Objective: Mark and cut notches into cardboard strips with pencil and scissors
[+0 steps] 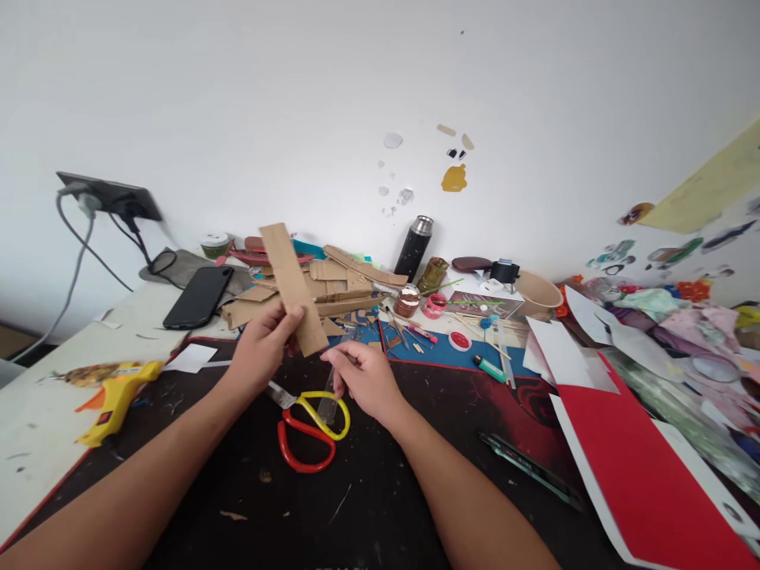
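A flat strip of brown cardboard [292, 277] is raised over the desk, slanting down to the right. My left hand [264, 340] grips its lower part, with the thumb across the front. Close to the strip's bottom corner is my right hand [365, 380], its fingers loosely bent and apart, with nothing visible in them; contact with the strip is unclear. Below both hands lie scissors [309, 451] with one red and one yellow handle loop. A clear ruler [328, 405] lies by the yellow loop, partly hidden by my right hand.
Cardboard scraps [338, 277] are heaped behind my hands. To the left are a yellow glue gun [122, 400] and a black phone [199, 297]. A utility knife [528, 467] and red card [647, 467] lie right. A thermos [414, 249] and paint jars [407, 301] stand near the wall.
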Demonstrator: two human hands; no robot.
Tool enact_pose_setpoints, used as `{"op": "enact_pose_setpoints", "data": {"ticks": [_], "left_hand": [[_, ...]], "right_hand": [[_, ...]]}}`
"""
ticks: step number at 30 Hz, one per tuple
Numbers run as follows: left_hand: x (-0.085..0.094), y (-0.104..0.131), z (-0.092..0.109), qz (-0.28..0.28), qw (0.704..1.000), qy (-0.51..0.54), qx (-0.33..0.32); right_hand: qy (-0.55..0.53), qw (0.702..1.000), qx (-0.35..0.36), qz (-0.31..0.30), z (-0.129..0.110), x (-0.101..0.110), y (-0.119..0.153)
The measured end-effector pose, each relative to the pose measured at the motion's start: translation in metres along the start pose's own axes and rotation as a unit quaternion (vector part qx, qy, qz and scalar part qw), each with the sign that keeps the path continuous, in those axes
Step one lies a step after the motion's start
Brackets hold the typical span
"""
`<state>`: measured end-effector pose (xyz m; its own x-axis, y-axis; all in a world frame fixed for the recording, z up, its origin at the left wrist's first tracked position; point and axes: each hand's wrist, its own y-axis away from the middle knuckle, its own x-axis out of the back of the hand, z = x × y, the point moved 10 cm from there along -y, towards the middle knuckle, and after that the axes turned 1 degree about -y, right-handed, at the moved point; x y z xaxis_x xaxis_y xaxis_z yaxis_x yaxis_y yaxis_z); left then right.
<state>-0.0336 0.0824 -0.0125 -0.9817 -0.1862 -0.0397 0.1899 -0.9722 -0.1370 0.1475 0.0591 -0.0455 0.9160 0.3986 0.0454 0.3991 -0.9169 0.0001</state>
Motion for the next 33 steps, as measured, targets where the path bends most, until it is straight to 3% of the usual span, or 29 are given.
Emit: {"op": "enact_pose_setpoints", "data": {"ticks": [3,6,10,13,16,23,30,33], "left_hand": [[0.019,-0.01,-0.008,0.052,0.998,0.029,-0.002],[0.026,-0.017,-0.013,0.065,0.997,0.036,-0.002],[0.023,-0.017,-0.013,0.057,0.998,0.04,0.002],[0.017,-0.013,-0.007,0.042,0.998,0.04,0.002],[0.014,-0.009,-0.002,0.032,0.999,0.037,-0.002],[0.012,-0.008,0.0,0.022,0.999,0.033,0.004],[0.009,-0.008,-0.007,0.011,0.999,0.042,0.015],[0.007,-0.008,-0.008,0.008,0.999,0.046,0.017]], "right_hand": [[0.057,0.998,0.004,0.017,-0.007,0.0,0.005],[0.205,0.978,0.03,-0.015,-0.021,-0.014,0.017],[0.436,0.89,0.074,-0.108,-0.036,-0.038,0.04],[0.521,0.841,0.056,-0.137,-0.038,-0.037,0.047],[0.566,0.811,0.028,-0.144,-0.038,-0.029,0.044],[0.593,0.792,-0.008,-0.146,-0.035,-0.022,0.033],[0.611,0.783,-0.059,-0.105,-0.04,0.028,0.045],[0.618,0.78,-0.059,-0.082,-0.05,0.038,0.053]]}}
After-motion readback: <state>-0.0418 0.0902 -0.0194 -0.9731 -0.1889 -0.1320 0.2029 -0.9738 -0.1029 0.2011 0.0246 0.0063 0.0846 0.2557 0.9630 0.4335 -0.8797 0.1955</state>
